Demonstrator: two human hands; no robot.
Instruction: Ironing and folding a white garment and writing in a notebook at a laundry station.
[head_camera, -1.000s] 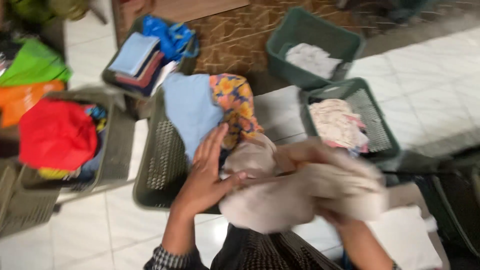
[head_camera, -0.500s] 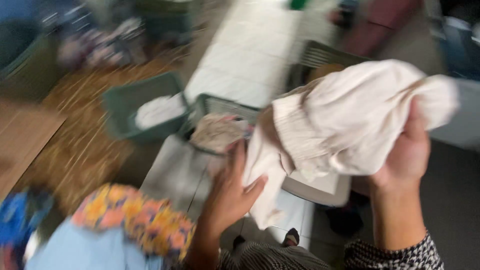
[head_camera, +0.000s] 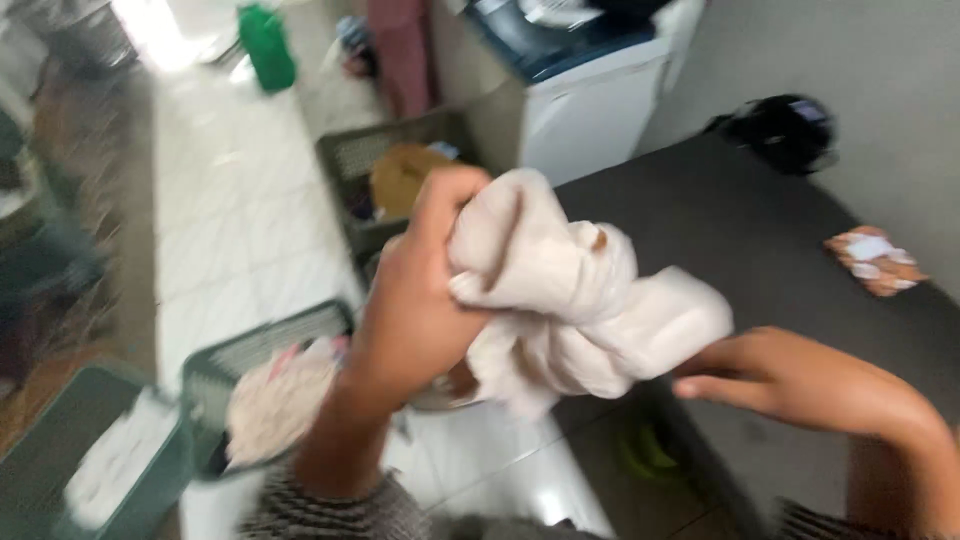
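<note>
Gripping a bunched cream cloth (head_camera: 570, 290), the left hand (head_camera: 420, 300) has its fingers closed tight around the upper end of the bundle, holding it up in the air above the near corner of the dark desk (head_camera: 720, 230). The right hand (head_camera: 790, 380) sits just beside the cloth's lower right lobe with fingers stretched out flat; its grip looks loose and open, fingertips at or near the fabric, though blur keeps me from telling whether they touch.

As a judgement, the cloth is lifted but not spread, folded or laid down anywhere: it hangs crumpled, so shaping and placing it remain.

Below the left forearm stands a green basket (head_camera: 225, 365) holding pale pink laundry (head_camera: 275, 400), and another green basket (head_camera: 70, 450) with white cloth sits at the lower left. A darker basket (head_camera: 380, 150) with something brown stands farther back on the white tiled floor (head_camera: 230, 240).

The desk's left edge runs close under the cloth. Its surface carries a black object (head_camera: 785, 125) at the far end and a small orange-and-white packet (head_camera: 875, 260) to the right, both well apart from the hands, with bare dark top between.
</note>
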